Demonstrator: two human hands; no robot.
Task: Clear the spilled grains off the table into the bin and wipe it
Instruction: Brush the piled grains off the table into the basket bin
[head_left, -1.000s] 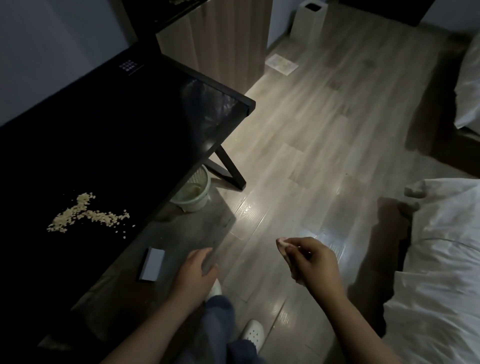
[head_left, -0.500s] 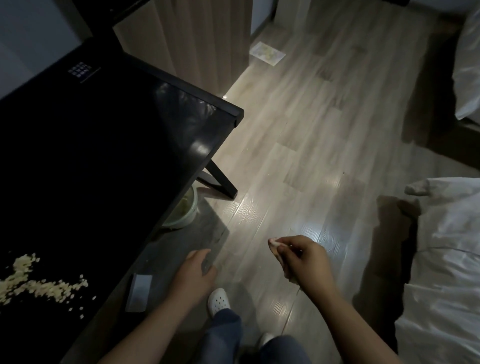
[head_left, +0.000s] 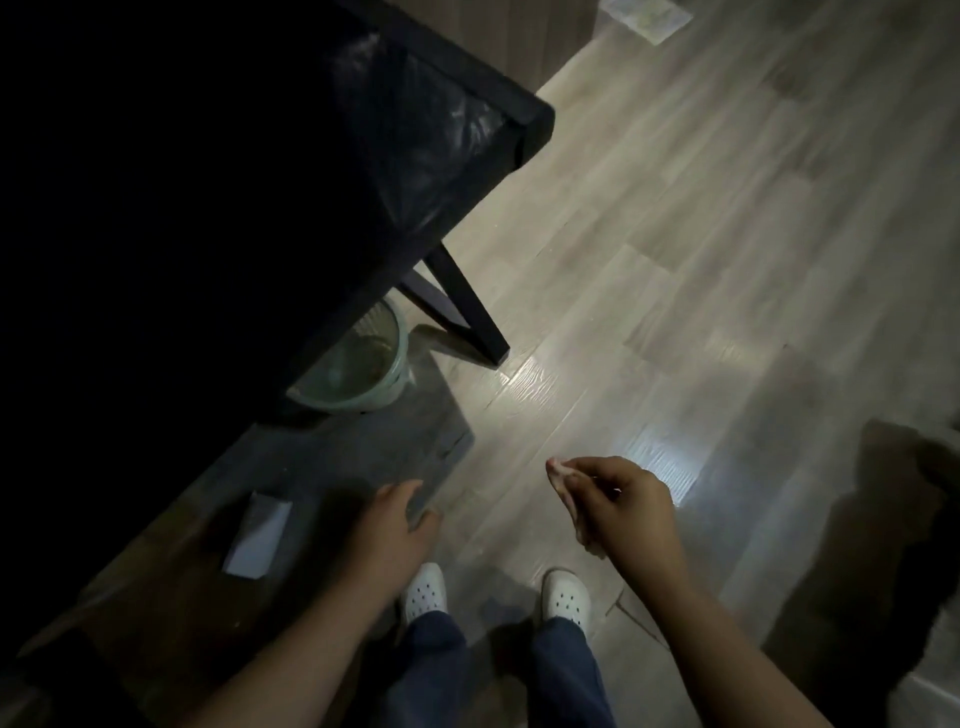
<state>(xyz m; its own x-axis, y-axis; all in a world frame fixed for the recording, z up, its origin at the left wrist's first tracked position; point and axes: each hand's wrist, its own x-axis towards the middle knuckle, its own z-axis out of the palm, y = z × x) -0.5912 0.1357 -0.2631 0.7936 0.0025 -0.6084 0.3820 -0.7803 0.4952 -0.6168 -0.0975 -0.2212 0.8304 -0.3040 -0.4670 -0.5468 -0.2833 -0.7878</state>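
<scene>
Bin (head_left: 363, 400) half under the surface (head_left: 441, 119), at ten o'clock.
Left hand (head_left: 395, 525) hangs loose, right hand (head_left: 618, 504) pinches a pale scrap (head_left: 557, 467); grains unseen, and swept ones may miss the tucked bin.

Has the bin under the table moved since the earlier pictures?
No. The bin sits just left of the table leg, as before; only the view shifted.

Both forearms bare, extended forward and down. Left hand (head_left: 395, 525): palm down, fingers loosely extended, holding nothing. Right hand (head_left: 618, 506): fingers curled, thumb and forefinger pinching a small pale scrap (head_left: 557, 467), identity unclear. Hands apart, not touching.
</scene>
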